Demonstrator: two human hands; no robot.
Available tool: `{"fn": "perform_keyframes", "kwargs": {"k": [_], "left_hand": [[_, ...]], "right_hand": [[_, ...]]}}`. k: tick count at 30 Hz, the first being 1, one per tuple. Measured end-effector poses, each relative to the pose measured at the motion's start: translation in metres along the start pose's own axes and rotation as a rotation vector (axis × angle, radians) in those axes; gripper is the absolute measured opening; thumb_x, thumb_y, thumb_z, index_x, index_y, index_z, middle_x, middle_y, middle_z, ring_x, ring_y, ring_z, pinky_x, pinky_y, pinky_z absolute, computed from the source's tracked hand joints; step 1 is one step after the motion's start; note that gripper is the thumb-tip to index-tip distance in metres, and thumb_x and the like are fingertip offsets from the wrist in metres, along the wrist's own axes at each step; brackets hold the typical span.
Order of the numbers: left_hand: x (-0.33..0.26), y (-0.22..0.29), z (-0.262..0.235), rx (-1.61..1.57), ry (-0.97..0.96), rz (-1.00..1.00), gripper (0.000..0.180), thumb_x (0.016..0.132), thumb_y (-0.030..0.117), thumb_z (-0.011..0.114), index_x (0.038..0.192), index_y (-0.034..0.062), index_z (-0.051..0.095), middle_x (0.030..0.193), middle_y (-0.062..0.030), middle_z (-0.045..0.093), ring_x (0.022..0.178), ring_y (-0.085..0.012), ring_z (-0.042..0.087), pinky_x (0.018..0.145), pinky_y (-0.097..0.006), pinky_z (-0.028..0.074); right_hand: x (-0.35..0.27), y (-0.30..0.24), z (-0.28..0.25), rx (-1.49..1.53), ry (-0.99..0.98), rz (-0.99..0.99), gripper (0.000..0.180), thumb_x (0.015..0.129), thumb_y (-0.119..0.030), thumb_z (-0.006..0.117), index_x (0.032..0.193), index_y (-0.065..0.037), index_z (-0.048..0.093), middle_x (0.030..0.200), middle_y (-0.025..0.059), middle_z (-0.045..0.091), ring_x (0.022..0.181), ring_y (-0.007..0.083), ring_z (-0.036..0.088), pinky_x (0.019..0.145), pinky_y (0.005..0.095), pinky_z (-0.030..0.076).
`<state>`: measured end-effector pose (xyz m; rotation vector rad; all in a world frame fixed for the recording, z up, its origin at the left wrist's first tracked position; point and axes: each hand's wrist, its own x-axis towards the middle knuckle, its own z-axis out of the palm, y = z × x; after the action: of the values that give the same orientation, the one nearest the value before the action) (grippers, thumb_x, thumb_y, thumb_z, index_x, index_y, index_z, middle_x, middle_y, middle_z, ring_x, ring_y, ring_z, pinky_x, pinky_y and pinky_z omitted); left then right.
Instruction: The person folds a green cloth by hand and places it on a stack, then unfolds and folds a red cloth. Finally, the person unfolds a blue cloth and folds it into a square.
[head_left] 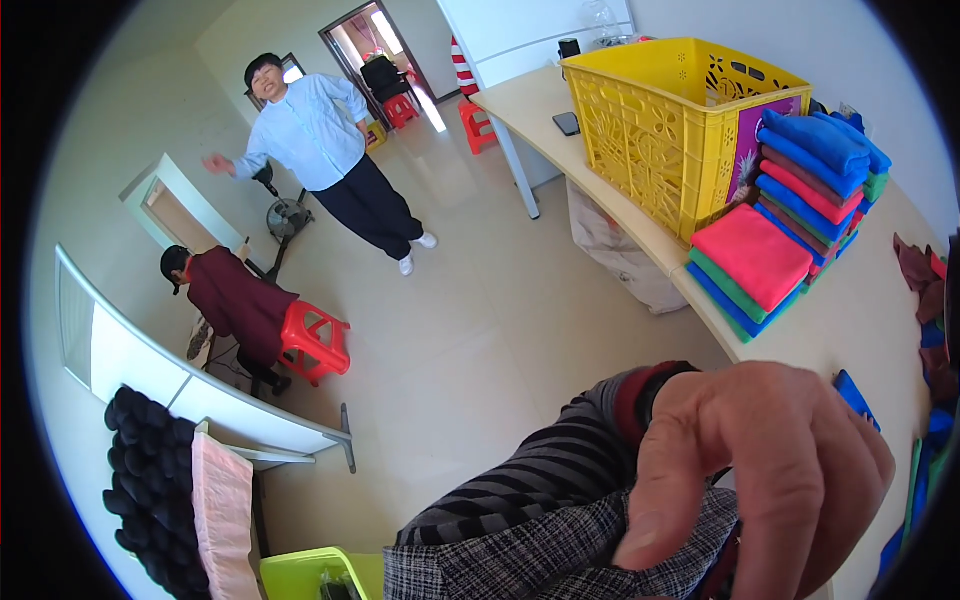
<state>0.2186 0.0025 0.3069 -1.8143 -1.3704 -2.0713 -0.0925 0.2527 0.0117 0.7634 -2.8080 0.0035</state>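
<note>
My left hand (770, 460) is large and close at the lower right, with its back toward me. A striped grey-and-black sleeve (530, 460) with a dark red cuff leads to it from the lower left. Its thumb stands apart from the bent, downward-pointing fingers, and I see nothing between them. The lower edge cuts off the fingertips. Just beyond the knuckles, a piece of blue cloth (857, 398) lies on the table (800, 355). Further back on the table are stacks of folded cloths, with a red cloth (752, 255) on top of the nearest. My right hand is out of view.
A yellow plastic crate (640, 140) stands behind the cloth stacks, beside a phone (567, 124). Loose cloths (925, 285) lie at the far right. A person in light blue (310, 135) stands ahead; another in maroon (235, 305) is by a red stool (312, 342). Black bundles (150, 490) are piled lower left.
</note>
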Motion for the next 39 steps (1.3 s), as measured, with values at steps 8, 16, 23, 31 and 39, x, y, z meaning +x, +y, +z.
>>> {"fn": "perform_keyframes", "kwargs": {"k": [8,16,23,31,39], "left_hand": [[-0.007,-0.003,0.003,-0.027,-0.077,-0.064,0.023,0.083,0.02,0.078,0.089,0.0013,0.065,0.083,-0.0094,0.068,0.071,-0.0186,0.066,0.063,-0.029,0.05],[-0.01,-0.005,0.003,-0.046,-0.079,-0.081,0.023,0.081,0.017,0.078,0.088,0.0018,0.063,0.084,-0.0098,0.067,0.072,-0.0198,0.065,0.063,-0.03,0.05],[-0.008,-0.009,0.002,-0.035,-0.055,-0.107,0.023,0.08,0.015,0.079,0.087,0.0022,0.061,0.086,-0.0101,0.067,0.073,-0.0208,0.065,0.064,-0.031,0.05],[0.014,-0.025,-0.013,0.023,0.225,-0.161,0.024,0.079,0.013,0.079,0.086,0.0027,0.059,0.087,-0.0104,0.067,0.074,-0.022,0.065,0.064,-0.032,0.05],[-0.072,-0.307,-0.086,1.21,0.377,-0.617,0.045,0.082,0.025,0.074,0.11,-0.0056,0.057,0.118,-0.0233,0.06,0.113,-0.0357,0.056,0.099,-0.045,0.042]], "right_hand": [[-0.003,-0.001,0.002,0.027,0.072,0.008,0.055,0.107,-0.039,0.04,0.154,-0.011,0.038,0.159,0.0106,0.038,0.149,0.0298,0.029,0.121,0.0435,0.022],[-0.005,0.003,0.004,0.024,0.085,0.008,0.054,0.107,-0.038,0.04,0.154,-0.011,0.039,0.159,0.0094,0.038,0.15,0.0283,0.029,0.122,0.0432,0.021],[-0.006,0.007,0.006,-0.009,0.038,0.005,0.054,0.105,-0.034,0.043,0.152,-0.009,0.041,0.158,0.0102,0.039,0.15,0.0285,0.029,0.122,0.0429,0.022],[-0.009,0.014,0.01,-0.062,-0.04,-0.004,0.053,0.103,-0.03,0.046,0.15,-0.007,0.042,0.158,0.0112,0.039,0.15,0.0287,0.029,0.122,0.0427,0.023],[-0.008,0.019,0.02,-0.066,0.006,-0.093,0.052,0.102,-0.027,0.047,0.149,-0.006,0.044,0.158,0.0118,0.04,0.15,0.0292,0.029,0.122,0.0426,0.023]]}}
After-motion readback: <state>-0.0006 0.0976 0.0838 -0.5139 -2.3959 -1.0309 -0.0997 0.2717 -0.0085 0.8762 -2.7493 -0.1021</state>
